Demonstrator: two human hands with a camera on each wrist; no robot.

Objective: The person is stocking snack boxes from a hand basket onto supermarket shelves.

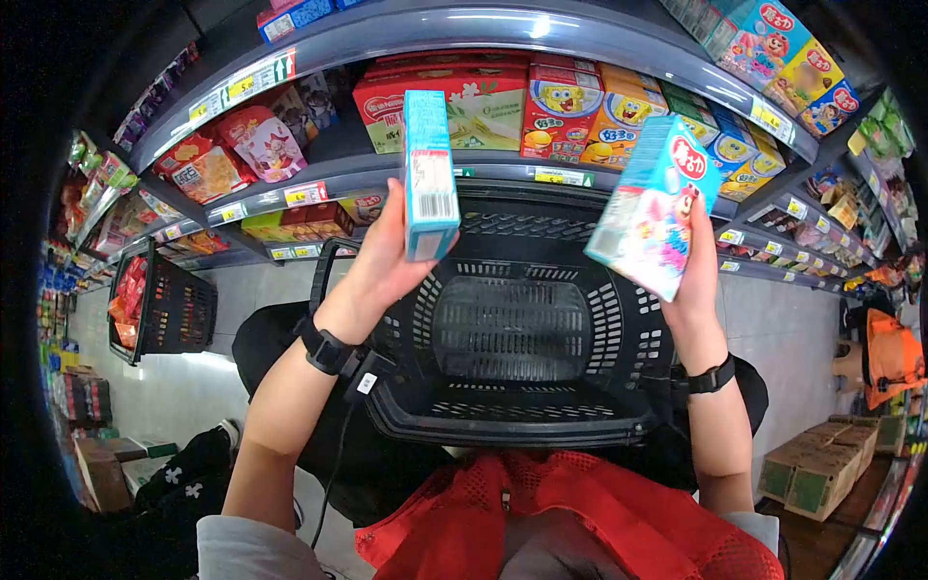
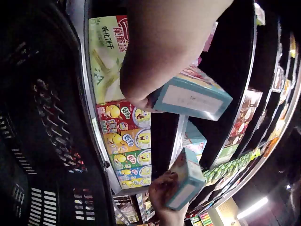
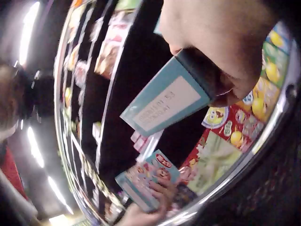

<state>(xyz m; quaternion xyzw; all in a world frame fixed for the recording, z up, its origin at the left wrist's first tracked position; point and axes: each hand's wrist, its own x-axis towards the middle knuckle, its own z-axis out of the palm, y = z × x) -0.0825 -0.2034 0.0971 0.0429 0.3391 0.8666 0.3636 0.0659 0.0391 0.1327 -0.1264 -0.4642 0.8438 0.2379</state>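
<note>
My left hand (image 1: 387,253) grips a light-blue snack box (image 1: 431,179), its narrow barcode side turned up toward the head camera. Level with it, my right hand (image 1: 702,275) holds a second light-blue snack box (image 1: 650,215), tilted, with its red logo and cartoon picture showing. Both boxes are up in front of the shelf, over the far part of a black shopping basket (image 1: 503,425). In the left wrist view, the bottom panel of the left box (image 2: 193,102) faces the camera. Printed date digits show on an end panel of the right box (image 3: 167,103) in the right wrist view.
Ahead runs a shelf (image 1: 387,39) with red wafer boxes (image 1: 493,106) and cartoon biscuit boxes (image 1: 565,111). Similar blue boxes (image 1: 754,43) stand upper right. Another basket (image 1: 179,304) with red packets is on the floor at left; cartons (image 1: 822,469) lie at right.
</note>
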